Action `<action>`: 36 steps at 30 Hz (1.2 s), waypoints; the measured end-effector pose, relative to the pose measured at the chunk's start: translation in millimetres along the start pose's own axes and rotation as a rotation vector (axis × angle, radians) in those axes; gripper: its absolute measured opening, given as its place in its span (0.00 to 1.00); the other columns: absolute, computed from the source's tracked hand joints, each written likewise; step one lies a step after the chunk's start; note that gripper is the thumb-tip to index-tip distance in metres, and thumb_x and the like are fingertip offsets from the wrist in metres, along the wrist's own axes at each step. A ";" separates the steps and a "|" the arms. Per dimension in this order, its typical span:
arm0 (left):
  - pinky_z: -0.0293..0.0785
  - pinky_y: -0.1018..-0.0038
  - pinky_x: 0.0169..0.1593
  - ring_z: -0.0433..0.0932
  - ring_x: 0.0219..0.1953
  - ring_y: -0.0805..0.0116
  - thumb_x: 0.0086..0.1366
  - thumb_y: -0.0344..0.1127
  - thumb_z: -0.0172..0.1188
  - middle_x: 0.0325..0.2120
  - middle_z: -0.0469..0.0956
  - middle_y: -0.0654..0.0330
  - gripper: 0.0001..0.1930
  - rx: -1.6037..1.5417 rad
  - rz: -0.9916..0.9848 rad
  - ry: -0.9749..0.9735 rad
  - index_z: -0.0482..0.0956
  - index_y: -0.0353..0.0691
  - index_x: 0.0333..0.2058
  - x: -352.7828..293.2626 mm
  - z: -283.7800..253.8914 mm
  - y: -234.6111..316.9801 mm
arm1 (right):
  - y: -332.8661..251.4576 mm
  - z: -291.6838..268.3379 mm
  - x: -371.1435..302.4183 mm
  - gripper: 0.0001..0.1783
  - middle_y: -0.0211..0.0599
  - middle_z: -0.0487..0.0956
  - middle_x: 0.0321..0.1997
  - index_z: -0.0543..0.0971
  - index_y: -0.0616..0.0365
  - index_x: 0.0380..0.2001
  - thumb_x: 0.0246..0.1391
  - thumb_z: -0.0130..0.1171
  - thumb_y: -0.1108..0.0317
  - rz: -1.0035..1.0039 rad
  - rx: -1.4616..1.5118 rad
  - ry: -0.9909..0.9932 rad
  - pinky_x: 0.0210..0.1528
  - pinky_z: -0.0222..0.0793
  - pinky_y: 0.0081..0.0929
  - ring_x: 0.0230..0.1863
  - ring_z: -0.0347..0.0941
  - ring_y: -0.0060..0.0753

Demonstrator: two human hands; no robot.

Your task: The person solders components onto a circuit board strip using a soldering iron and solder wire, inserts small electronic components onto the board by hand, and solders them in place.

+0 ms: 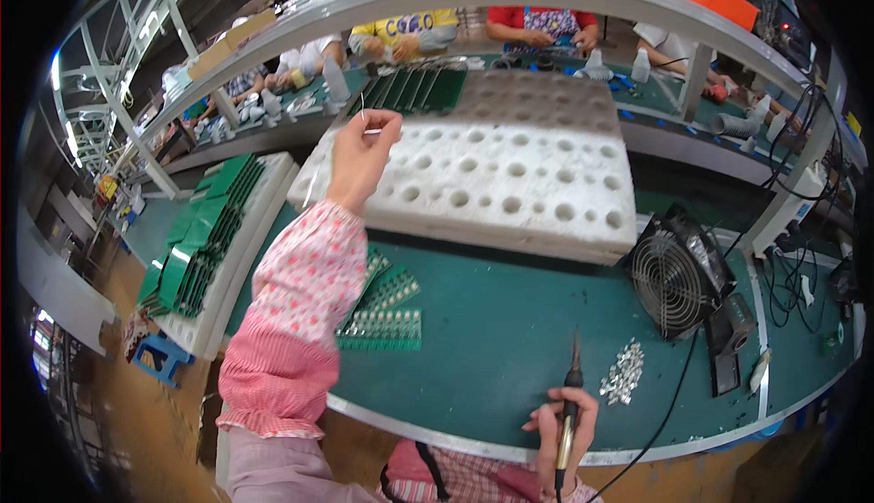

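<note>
Soldering prep, I'd guess: left hand [360, 162] pinches thin wire [363, 102], right hand [557, 430] wraps its fingers round the iron [573, 380]. Next probably needs both at those green boards [382, 328] on the surface [482, 348].

Too fine, covered or cropped
Strand [362, 102] above the left hand [364, 152], toward eleven o'clock: too thin to identify. Green boards [390, 328] at seven: partly behind a sleeve [287, 348]. Right forearm [577, 492] at five: cropped below.

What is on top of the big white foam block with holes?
Green boards sit in a row on the far left part of the foam block. The foam beneath them is covered, and the left hand hides a further part.
</note>
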State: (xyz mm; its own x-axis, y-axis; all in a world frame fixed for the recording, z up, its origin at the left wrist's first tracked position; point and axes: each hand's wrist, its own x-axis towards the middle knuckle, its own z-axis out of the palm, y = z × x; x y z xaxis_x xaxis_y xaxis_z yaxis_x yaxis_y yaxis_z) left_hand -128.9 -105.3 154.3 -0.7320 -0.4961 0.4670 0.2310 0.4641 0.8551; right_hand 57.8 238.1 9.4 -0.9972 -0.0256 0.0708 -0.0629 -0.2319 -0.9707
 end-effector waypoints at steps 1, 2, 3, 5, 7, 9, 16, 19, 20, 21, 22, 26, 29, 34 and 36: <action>0.71 0.76 0.36 0.79 0.33 0.72 0.61 0.37 0.61 0.31 0.80 0.62 0.11 0.211 0.157 -0.085 0.78 0.35 0.37 -23.8 -22.6 5.6 | -0.9 2.6 0.2 0.16 0.42 0.72 0.41 0.64 0.63 0.47 0.56 0.54 0.77 0.009 0.009 -0.006 0.30 0.76 0.22 0.30 0.73 0.23; 0.71 0.77 0.44 0.77 0.39 0.75 0.62 0.35 0.60 0.33 0.80 0.62 0.10 0.381 0.184 -0.180 0.78 0.34 0.38 -49.0 -36.4 11.8 | 1.4 2.6 1.6 0.17 0.42 0.72 0.42 0.64 0.63 0.48 0.56 0.54 0.77 0.004 -0.005 -0.005 0.30 0.76 0.22 0.31 0.73 0.23; 0.71 0.76 0.44 0.78 0.39 0.72 0.61 0.35 0.61 0.33 0.80 0.60 0.10 0.430 0.196 -0.243 0.78 0.35 0.37 -71.9 -54.6 8.5 | 0.0 5.0 1.5 0.17 0.43 0.71 0.42 0.64 0.63 0.48 0.56 0.54 0.77 0.007 -0.014 -0.017 0.30 0.76 0.22 0.31 0.73 0.23; 0.71 0.71 0.43 0.78 0.39 0.63 0.58 0.36 0.63 0.34 0.79 0.57 0.12 0.603 0.287 -0.384 0.78 0.36 0.37 -104.5 -78.7 -5.4 | 1.0 6.5 4.6 0.17 0.43 0.71 0.43 0.64 0.63 0.49 0.57 0.54 0.76 0.015 -0.045 -0.016 0.30 0.76 0.22 0.32 0.73 0.23; 0.68 0.61 0.44 0.76 0.39 0.50 0.56 0.42 0.65 0.37 0.77 0.53 0.17 0.847 0.366 -0.487 0.76 0.38 0.41 -129.2 -101.7 -20.4 | 4.2 8.1 7.5 0.17 0.44 0.71 0.44 0.65 0.64 0.49 0.57 0.54 0.76 -0.024 -0.061 -0.037 0.30 0.76 0.21 0.32 0.73 0.24; 0.67 0.60 0.46 0.76 0.41 0.52 0.56 0.44 0.65 0.38 0.77 0.54 0.19 0.942 0.287 -0.413 0.76 0.38 0.41 -145.8 -122.1 -23.8 | -9.3 6.5 -4.6 0.17 0.44 0.71 0.44 0.65 0.64 0.49 0.56 0.54 0.76 -0.042 -0.064 -0.026 0.30 0.76 0.21 0.32 0.73 0.24; 0.68 0.57 0.48 0.76 0.46 0.51 0.58 0.56 0.59 0.42 0.77 0.50 0.28 1.144 0.050 -0.140 0.76 0.36 0.45 -138.6 -138.1 -98.5 | -34.1 -35.4 -25.1 0.13 0.41 0.73 0.38 0.66 0.63 0.46 0.59 0.50 0.72 -0.052 -0.177 0.181 0.29 0.74 0.22 0.29 0.72 0.23; 0.70 0.58 0.50 0.76 0.47 0.47 0.60 0.58 0.56 0.44 0.77 0.44 0.31 1.076 -0.065 -0.132 0.75 0.33 0.47 -119.8 -163.6 -133.8 | -53.1 -75.2 -29.1 0.14 0.38 0.75 0.32 0.67 0.61 0.47 0.63 0.46 0.64 -0.148 -0.254 0.319 0.30 0.71 0.22 0.27 0.71 0.23; 0.72 0.60 0.48 0.77 0.45 0.48 0.59 0.60 0.55 0.41 0.77 0.43 0.32 1.065 -0.124 -0.190 0.76 0.32 0.45 -105.3 -184.4 -164.4 | -59.9 -82.6 -23.7 0.15 0.38 0.75 0.32 0.66 0.61 0.48 0.63 0.46 0.63 -0.173 -0.257 0.367 0.30 0.70 0.21 0.25 0.71 0.23; 0.72 0.62 0.46 0.78 0.42 0.50 0.58 0.59 0.58 0.38 0.79 0.44 0.31 0.984 -0.316 -0.318 0.77 0.31 0.43 -98.0 -187.5 -133.2 | -64.4 -92.1 -16.7 0.16 0.37 0.75 0.30 0.65 0.61 0.49 0.64 0.45 0.63 -0.206 -0.273 0.429 0.28 0.69 0.20 0.24 0.70 0.22; 0.73 0.64 0.44 0.79 0.39 0.53 0.56 0.56 0.62 0.34 0.80 0.47 0.29 0.944 -0.205 -0.274 0.78 0.31 0.40 -92.7 -202.4 -160.1 | -68.9 -107.4 -9.3 0.16 0.37 0.76 0.30 0.64 0.61 0.49 0.64 0.45 0.62 -0.238 -0.296 0.477 0.28 0.68 0.19 0.23 0.70 0.21; 0.73 0.65 0.41 0.79 0.37 0.55 0.56 0.47 0.64 0.34 0.80 0.48 0.22 0.970 -0.149 -0.369 0.78 0.31 0.37 -81.7 -197.3 -171.3 | -89.7 -171.2 12.7 0.15 0.36 0.77 0.28 0.67 0.59 0.46 0.63 0.47 0.60 -0.326 -0.334 0.639 0.25 0.69 0.17 0.22 0.70 0.19; 0.72 0.62 0.40 0.78 0.35 0.51 0.59 0.41 0.60 0.32 0.79 0.48 0.18 1.002 -0.044 -0.511 0.78 0.30 0.39 -74.5 -186.2 -159.4 | -96.2 -205.7 28.8 0.14 0.36 0.78 0.28 0.69 0.58 0.44 0.63 0.49 0.59 -0.269 -0.282 0.639 0.22 0.70 0.17 0.21 0.71 0.18; 0.70 0.58 0.38 0.76 0.34 0.47 0.60 0.35 0.55 0.30 0.78 0.47 0.15 1.235 0.163 -0.433 0.75 0.30 0.43 -85.9 -203.0 -177.1 | -77.6 -231.2 73.4 0.15 0.36 0.79 0.30 0.69 0.56 0.44 0.62 0.50 0.57 -0.170 -0.238 0.582 0.20 0.70 0.16 0.22 0.72 0.18; 0.70 0.57 0.38 0.76 0.34 0.46 0.61 0.33 0.53 0.30 0.78 0.46 0.15 1.300 0.214 -0.353 0.74 0.30 0.44 -93.1 -209.6 -177.9 | -66.1 -235.3 94.0 0.15 0.36 0.79 0.31 0.69 0.55 0.45 0.62 0.51 0.57 -0.072 -0.055 0.538 0.20 0.70 0.16 0.22 0.72 0.18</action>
State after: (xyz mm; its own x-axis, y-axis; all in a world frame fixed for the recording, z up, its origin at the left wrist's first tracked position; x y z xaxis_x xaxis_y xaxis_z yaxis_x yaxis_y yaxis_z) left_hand 32.5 -295.4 5.8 -0.9269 -0.2071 0.3131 -0.2619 0.9543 -0.1442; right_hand -41.5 479.8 26.2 -0.8698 0.4929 0.0240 -0.1197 -0.1635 -0.9793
